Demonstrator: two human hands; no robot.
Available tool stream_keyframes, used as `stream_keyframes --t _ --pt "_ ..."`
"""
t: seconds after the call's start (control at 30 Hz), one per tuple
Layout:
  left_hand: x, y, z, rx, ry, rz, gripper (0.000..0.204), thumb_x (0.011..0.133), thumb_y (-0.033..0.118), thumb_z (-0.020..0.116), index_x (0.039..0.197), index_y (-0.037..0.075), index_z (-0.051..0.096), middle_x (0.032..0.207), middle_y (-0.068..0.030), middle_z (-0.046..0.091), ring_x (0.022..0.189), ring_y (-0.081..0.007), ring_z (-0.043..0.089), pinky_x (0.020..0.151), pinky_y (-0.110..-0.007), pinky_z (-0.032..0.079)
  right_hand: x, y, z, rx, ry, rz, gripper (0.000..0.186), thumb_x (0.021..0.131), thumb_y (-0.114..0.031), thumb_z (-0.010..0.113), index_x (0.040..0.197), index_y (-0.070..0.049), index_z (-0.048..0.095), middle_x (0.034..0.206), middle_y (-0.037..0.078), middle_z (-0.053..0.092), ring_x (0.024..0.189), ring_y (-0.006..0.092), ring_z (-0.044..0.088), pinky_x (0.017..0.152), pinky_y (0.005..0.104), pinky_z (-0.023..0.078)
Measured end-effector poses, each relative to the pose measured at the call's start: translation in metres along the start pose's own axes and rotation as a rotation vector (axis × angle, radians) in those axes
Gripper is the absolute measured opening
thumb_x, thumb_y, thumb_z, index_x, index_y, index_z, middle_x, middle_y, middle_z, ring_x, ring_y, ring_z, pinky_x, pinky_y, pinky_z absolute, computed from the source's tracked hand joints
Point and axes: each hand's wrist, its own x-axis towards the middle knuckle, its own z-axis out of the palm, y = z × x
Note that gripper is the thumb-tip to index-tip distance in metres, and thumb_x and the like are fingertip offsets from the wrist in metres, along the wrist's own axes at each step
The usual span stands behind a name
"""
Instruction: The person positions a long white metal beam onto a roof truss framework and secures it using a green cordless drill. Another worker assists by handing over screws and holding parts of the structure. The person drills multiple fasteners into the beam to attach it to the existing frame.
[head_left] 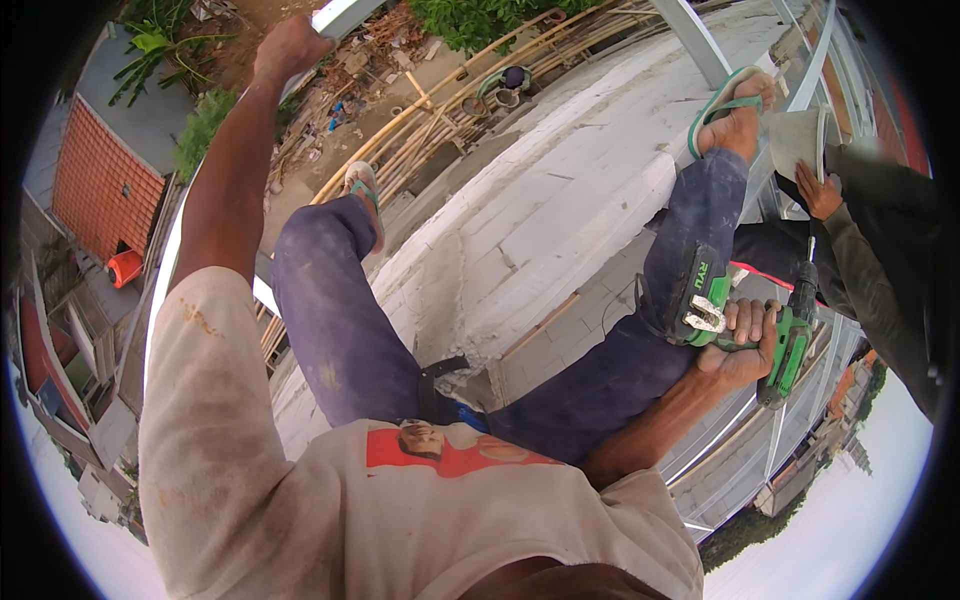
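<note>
My left arm stretches up to the far left, where my left hand [288, 48] is closed on a shiny metal beam [345, 14]. At the right, beside my right knee, my right hand [742, 345] wraps round the handle of a green and black cordless drill [788, 352]. A bit sticks out of the drill's dark chuck and points away from me. The battery pack [700, 290] lies over my right leg. Just beyond the drill is another person's hand [820, 192], against a grey metal piece [796, 138].
I am high on a metal roof frame [695, 40], sandalled feet apart. Below runs a pale block wall [540, 215]. Bamboo scaffolding [425, 115] stands past it, with a person [515, 78] far down near buckets. A tiled roof [105, 180] lies at left; a co-worker's dark sleeve [872, 255] at right.
</note>
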Motion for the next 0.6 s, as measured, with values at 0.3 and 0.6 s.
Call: stream_keyframes --t 0.3,0.6 --pt "0.009 -0.005 0.006 0.051 0.002 0.016 0.065 0.079 0.049 0.071 0.110 -0.008 0.072 0.106 -0.0323 0.072 0.102 -0.0450 0.072 0.093 -0.052 0.055 0.006 -0.002 -0.016 0.164 0.051 0.020 0.011 0.104 -0.006 0.050 0.110 0.002 0.055 0.067 -0.003 0.038 0.054 0.0082 0.037 0.056 0.0256 0.038" --pt "0.004 -0.008 0.012 -0.015 0.102 0.027 0.067 0.079 0.049 0.071 0.112 -0.009 0.071 0.107 -0.0333 0.072 0.104 -0.0456 0.071 0.094 -0.052 0.055 0.006 -0.003 -0.010 0.240 -0.056 0.057 0.012 0.104 -0.007 0.049 0.111 0.002 0.054 0.069 -0.001 0.040 0.056 0.0102 0.040 0.056 0.0278 0.039"
